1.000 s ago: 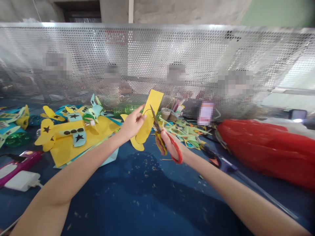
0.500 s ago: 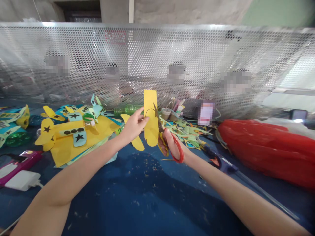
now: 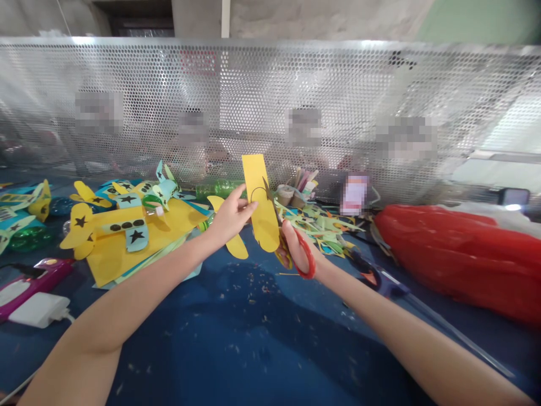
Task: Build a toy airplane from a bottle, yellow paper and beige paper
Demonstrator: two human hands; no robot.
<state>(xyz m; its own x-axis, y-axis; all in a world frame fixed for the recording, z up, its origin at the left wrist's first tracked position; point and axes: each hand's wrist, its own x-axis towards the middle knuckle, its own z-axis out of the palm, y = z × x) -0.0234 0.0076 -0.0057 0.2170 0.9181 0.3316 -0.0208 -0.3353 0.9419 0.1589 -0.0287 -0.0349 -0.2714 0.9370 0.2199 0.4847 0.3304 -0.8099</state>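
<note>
A strip of yellow paper (image 3: 262, 217) with a rounded lower end and a curved dark pencil line is pinched in my left hand (image 3: 231, 217) at its left edge. My right hand (image 3: 291, 239) grips red-handled scissors (image 3: 307, 256), fingers through the loops. Their dark blades point up and lie along the strip's right edge, near the drawn curve. Behind and below my left hand, a yellow rounded paper piece (image 3: 236, 246) lies on the blue table (image 3: 236, 338). Part of the right-hand fingers is hidden by the handles.
Paper-and-bottle toy planes (image 3: 122, 225) lie at left on yellow sheets, beside a purple power strip (image 3: 40, 282). Paper scraps (image 3: 325, 225), a glue gun (image 3: 386, 282) and a red plastic bag (image 3: 456, 254) are at right. A perforated metal screen (image 3: 253, 90) stands behind, with people beyond it.
The yellow strip has tilted, its top leaning left and its lower end swinging right. The scissors have stayed at its right edge; both hands have barely moved.
</note>
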